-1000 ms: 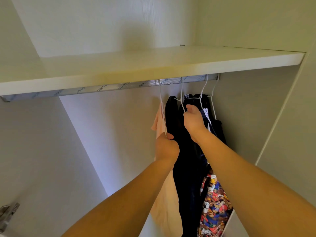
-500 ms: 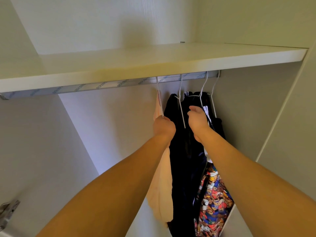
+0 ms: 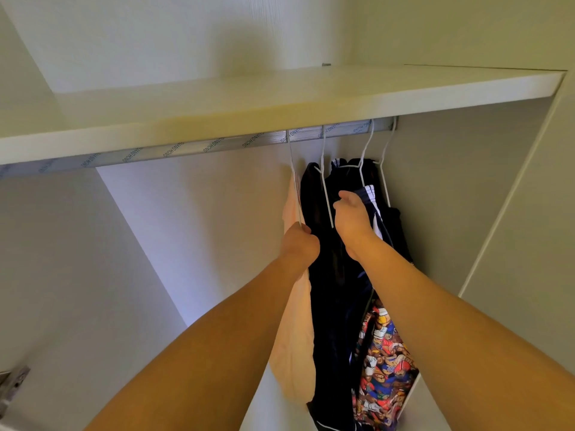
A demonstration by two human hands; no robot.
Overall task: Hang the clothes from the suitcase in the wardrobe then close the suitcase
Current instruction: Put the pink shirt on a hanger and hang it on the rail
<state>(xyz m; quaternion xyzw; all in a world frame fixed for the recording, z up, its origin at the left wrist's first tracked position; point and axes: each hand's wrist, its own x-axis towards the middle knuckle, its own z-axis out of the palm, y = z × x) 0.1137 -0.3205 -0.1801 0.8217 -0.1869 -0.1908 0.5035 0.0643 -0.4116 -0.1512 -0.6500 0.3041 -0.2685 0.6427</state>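
Nearest, a cartoon-print garment [image 3: 381, 365] hangs low at the right. The left hand [image 3: 300, 244] grips the white wire hanger [image 3: 295, 188] carrying a peach garment [image 3: 294, 343]. The right hand [image 3: 353, 217], fingers loosely curled and holding nothing, touches the dark clothes [image 3: 333, 275] beside it. Farther up, four hanger hooks sit over the rail [image 3: 193, 147] under the shelf [image 3: 280, 104].

Along the rail [image 3: 186, 149] under the shelf [image 3: 280, 113], the whole stretch from its left end to the peach garment [image 3: 294, 321] hangs bare and passable, while its right end is crowded with four white wire hangers [image 3: 326, 194], dark clothes [image 3: 336, 290] and both forearms.
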